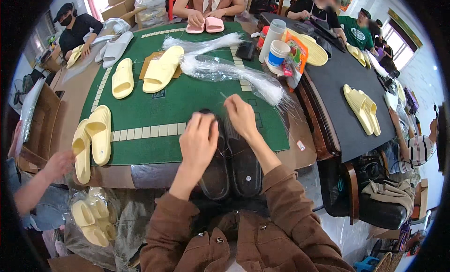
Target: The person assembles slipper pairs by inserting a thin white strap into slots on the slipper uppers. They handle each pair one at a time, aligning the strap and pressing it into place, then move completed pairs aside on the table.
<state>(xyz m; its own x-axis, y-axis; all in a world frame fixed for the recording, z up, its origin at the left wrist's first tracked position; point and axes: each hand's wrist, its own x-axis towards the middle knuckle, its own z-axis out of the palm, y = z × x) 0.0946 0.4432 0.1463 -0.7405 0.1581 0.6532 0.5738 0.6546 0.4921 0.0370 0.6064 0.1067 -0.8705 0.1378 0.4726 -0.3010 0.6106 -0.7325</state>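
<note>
A pair of black slippers, the left slipper (215, 180) and the right slipper (244, 166), lies side by side at the near table edge, toes away from me. My left hand (199, 140) is over the left slipper's upper, fingers curled in; whatever they hold is hidden. Above the right slipper's toe, my right hand (240, 116) has thumb and fingers pinched together, and a thin pale strand sticks out from the tips. Farther off lie a bundle of fine white strands in clear plastic (229, 70) and a loose white bundle (204, 43).
Pale yellow slippers stand on the green mat (136, 140), one nearest slipper (101, 136) beside a co-worker's hand (60, 164). Opposite, a person handles pink slippers (214, 24). A paper cup (280, 49) and grey bottle (272, 37) stand right. Bagged yellow slippers (93, 220) lie lower left.
</note>
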